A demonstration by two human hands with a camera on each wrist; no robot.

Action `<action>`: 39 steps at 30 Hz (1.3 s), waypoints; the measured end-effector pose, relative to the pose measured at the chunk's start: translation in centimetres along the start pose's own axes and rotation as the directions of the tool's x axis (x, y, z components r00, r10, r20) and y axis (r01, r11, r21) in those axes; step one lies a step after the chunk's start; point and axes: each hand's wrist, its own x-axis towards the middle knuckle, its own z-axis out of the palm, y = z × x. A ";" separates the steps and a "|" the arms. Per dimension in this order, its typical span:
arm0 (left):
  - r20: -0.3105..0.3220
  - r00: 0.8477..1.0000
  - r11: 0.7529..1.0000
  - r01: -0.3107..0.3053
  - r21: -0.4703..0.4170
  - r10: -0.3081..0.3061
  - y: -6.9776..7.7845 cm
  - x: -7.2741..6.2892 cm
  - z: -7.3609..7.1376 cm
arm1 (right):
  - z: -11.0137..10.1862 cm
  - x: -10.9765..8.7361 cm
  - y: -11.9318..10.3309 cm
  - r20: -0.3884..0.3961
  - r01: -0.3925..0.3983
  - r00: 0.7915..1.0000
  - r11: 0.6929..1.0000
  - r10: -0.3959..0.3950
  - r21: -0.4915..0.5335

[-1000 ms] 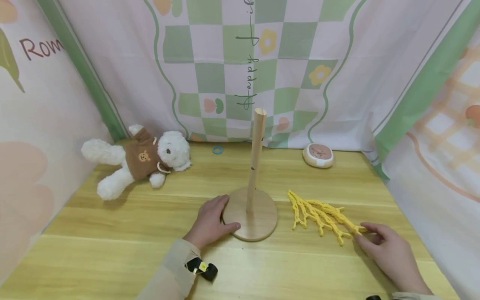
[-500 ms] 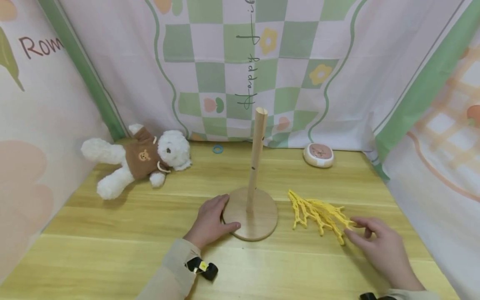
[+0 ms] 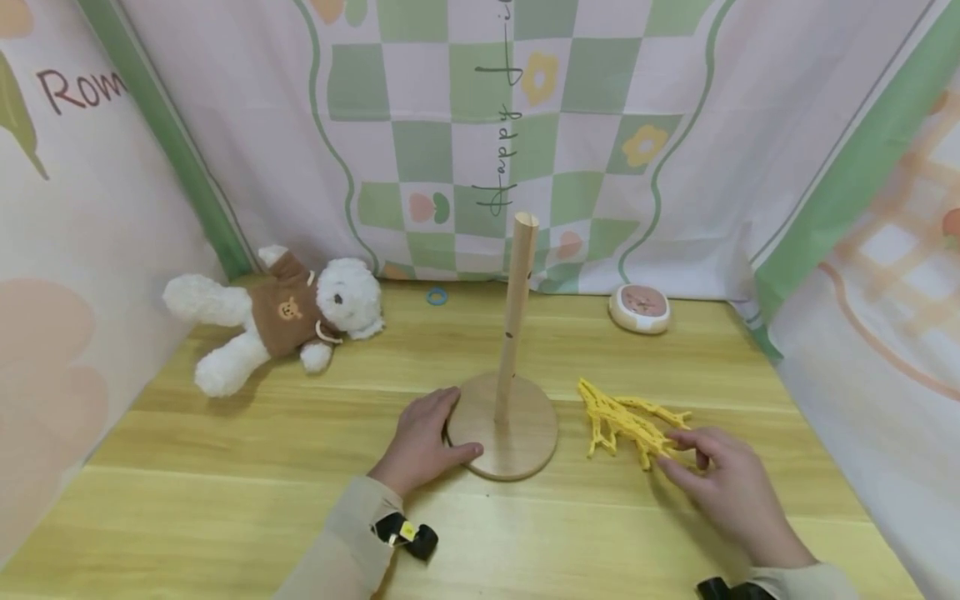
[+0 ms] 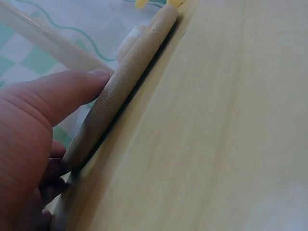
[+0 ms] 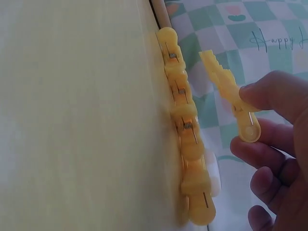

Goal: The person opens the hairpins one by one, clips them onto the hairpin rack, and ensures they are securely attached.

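Observation:
A wooden stand, with a round base (image 3: pixel 525 442) and an upright post (image 3: pixel 516 308), is on the table. My left hand (image 3: pixel 420 446) grips the base's left edge, thumb on top and fingers along the rim (image 4: pixel 122 86). Right of the stand lie several yellow clothespins (image 3: pixel 615 414) in a fanned bunch. Their springs show along the row of clothespins (image 5: pixel 181 91) in the right wrist view. Between thumb and fingers, my right hand (image 3: pixel 731 487) pinches one yellow clothespin (image 5: pixel 226 84) by its handle end, its toothed end pointing away from the hand.
At the back left a white plush toy (image 3: pixel 281 317) in a brown top lies on its side. A small blue ring (image 3: pixel 437 297) and a rounded pink-and-white device (image 3: pixel 640 309) are near the rear curtain (image 3: pixel 420 150). Patterned cloth walls enclose the wooden table (image 3: pixel 225 500).
My right hand has moved left from the bunch's right end, now holding one clothespin up over the others. The left hand stays on the base.

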 end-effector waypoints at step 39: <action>-0.003 1.000 1.000 0.005 -0.008 -0.005 0.2 0.0 -0.3 | 4.0 1.6 -3.6 0.060 0.218 0.973 0.975 -0.221 0.045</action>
